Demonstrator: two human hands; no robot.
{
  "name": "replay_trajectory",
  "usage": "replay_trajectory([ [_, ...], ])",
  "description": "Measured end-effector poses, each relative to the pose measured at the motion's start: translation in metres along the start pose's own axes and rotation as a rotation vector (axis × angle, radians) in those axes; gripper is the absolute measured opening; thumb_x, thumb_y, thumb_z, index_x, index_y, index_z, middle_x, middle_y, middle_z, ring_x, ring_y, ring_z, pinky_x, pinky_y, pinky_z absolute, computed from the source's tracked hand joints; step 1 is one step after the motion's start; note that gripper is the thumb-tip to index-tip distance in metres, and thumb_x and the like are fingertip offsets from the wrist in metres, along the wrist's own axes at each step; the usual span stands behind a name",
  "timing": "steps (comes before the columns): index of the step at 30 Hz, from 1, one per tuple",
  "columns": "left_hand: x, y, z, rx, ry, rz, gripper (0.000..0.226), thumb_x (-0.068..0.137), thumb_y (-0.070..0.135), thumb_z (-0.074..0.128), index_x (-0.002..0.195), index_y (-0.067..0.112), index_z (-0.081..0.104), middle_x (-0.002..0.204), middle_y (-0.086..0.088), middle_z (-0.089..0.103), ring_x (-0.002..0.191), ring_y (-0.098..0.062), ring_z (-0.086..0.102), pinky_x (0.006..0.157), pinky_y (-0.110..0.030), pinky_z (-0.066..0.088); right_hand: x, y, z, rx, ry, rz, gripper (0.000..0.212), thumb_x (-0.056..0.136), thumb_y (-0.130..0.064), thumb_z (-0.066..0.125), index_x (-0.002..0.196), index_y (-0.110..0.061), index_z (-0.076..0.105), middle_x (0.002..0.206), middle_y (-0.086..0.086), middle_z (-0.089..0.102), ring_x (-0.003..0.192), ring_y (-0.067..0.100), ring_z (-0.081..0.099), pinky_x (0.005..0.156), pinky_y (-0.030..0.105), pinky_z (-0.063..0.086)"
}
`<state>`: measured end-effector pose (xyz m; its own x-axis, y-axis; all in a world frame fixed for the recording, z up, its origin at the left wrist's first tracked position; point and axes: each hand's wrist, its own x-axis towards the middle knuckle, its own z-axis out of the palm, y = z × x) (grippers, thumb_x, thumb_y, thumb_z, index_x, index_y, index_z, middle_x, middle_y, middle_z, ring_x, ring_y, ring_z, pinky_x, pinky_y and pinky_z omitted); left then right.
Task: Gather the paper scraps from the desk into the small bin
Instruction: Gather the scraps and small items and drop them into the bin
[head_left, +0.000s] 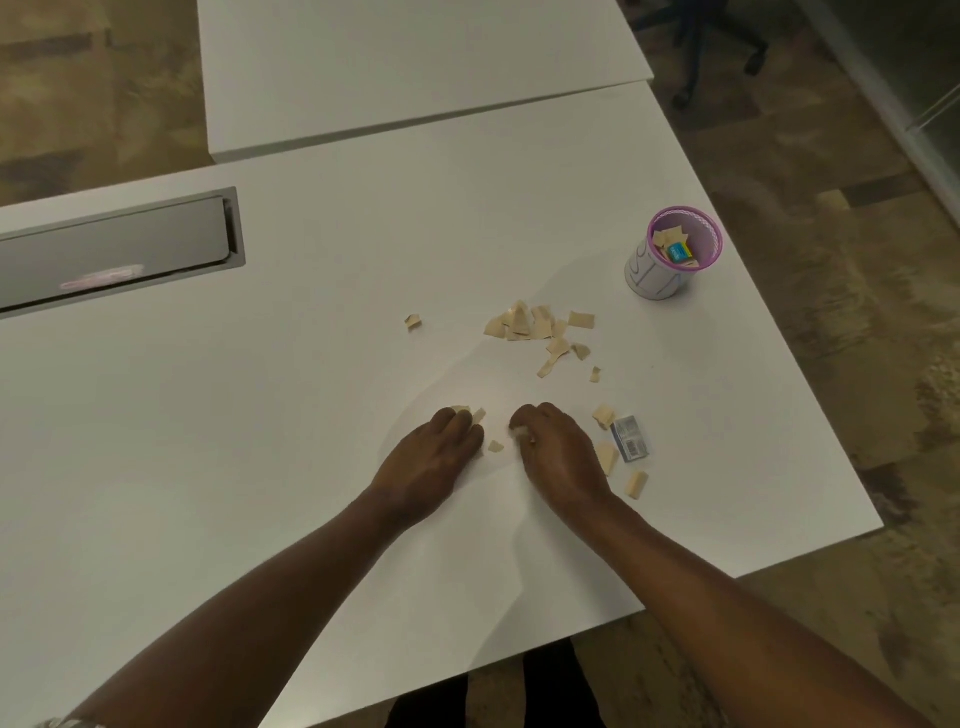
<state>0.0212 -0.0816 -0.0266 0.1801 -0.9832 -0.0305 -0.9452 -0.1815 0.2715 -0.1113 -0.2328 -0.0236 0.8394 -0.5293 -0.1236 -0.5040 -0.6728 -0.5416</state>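
Both hands, left hand (439, 447) and right hand (553, 449), are curling over scraps (494, 446) on the desk (260, 415); I'm seeing the right pinching paper, left unclear. Main pile (535, 327) is lying well short of the bin (675, 254). Next: scoop, carry right.

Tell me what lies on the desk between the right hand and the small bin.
In the head view, loose paper scraps lie scattered between the right hand and the small bin; bare desk separates them from the bin.
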Motion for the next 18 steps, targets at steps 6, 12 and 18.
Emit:
replay_trajectory([
  [6,0.014,-0.003,0.004,-0.025,-0.052,-0.042,0.015,0.093,0.008,0.056,0.106,0.007,0.063,0.102,-0.011,0.059,0.089,-0.03,0.054,0.065,-0.041,0.047,0.007,0.002,-0.006,0.31,0.049,0.293,0.014,0.087,-0.006,0.064,0.087,-0.02,0.067,0.084,-0.011,0.067,0.076,0.0,0.059,0.062,0.003,0.039],
  [12,0.027,-0.002,0.001,-0.233,-0.021,-0.285,0.013,0.083,0.001,0.053,0.089,0.012,0.055,0.091,-0.003,0.052,0.083,-0.022,0.043,0.064,-0.041,0.046,0.014,0.01,-0.009,0.559,0.045,0.52,0.011,0.086,-0.013,0.071,0.09,-0.024,0.072,0.081,-0.014,0.064,0.083,0.014,0.065,0.075,0.031,0.057],
  [18,0.042,-0.001,-0.003,-0.587,0.153,-0.659,0.024,0.086,-0.006,0.05,0.083,0.013,0.064,0.089,-0.002,0.062,0.08,-0.019,0.057,0.065,-0.022,0.038,0.022,0.017,-0.022,1.005,0.052,0.714,0.013,0.088,-0.001,0.07,0.097,-0.01,0.07,0.094,0.01,0.073,0.092,0.03,0.074,0.072,0.032,0.062],
])
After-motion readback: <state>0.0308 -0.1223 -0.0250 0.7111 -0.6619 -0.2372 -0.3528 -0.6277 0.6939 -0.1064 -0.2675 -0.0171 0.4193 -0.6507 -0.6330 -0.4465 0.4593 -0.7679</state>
